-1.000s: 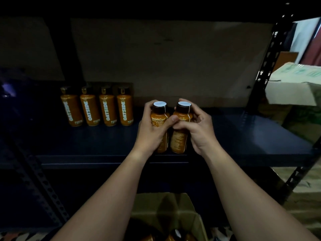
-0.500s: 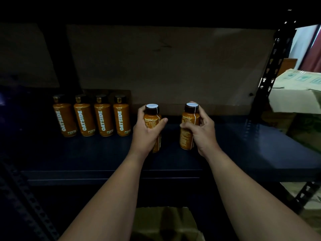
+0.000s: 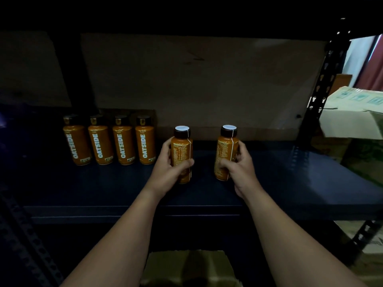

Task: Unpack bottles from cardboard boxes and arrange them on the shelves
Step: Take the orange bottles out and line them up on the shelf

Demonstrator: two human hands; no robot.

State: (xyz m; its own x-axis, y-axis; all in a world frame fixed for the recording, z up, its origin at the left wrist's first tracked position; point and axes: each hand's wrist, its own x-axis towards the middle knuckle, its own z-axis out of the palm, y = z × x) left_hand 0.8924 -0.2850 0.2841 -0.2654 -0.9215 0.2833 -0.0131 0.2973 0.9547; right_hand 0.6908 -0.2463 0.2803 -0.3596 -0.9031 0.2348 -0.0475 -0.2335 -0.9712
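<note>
My left hand (image 3: 169,172) grips an orange bottle with a dark cap (image 3: 181,150), upright over the dark blue shelf (image 3: 290,179). My right hand (image 3: 240,168) grips a second orange bottle (image 3: 225,148) a little to the right, also upright, with a gap between the two. Whether their bases touch the shelf I cannot tell. A row of several orange "OATSIDE" bottles (image 3: 109,139) stands at the back left of the shelf, labels facing me. The left-hand bottle is just right of that row.
A cardboard box (image 3: 186,266) sits below the shelf's front edge between my forearms. A brown board (image 3: 207,83) backs the shelf. A black perforated upright (image 3: 323,85) stands at the right, with pale cartons (image 3: 352,112) beyond it. Another upright (image 3: 27,235) slants at lower left.
The two bottles were held together over the shelf's front; my hands have carried them further back and apart, the right one moving rightwards. The view has dropped slightly.
</note>
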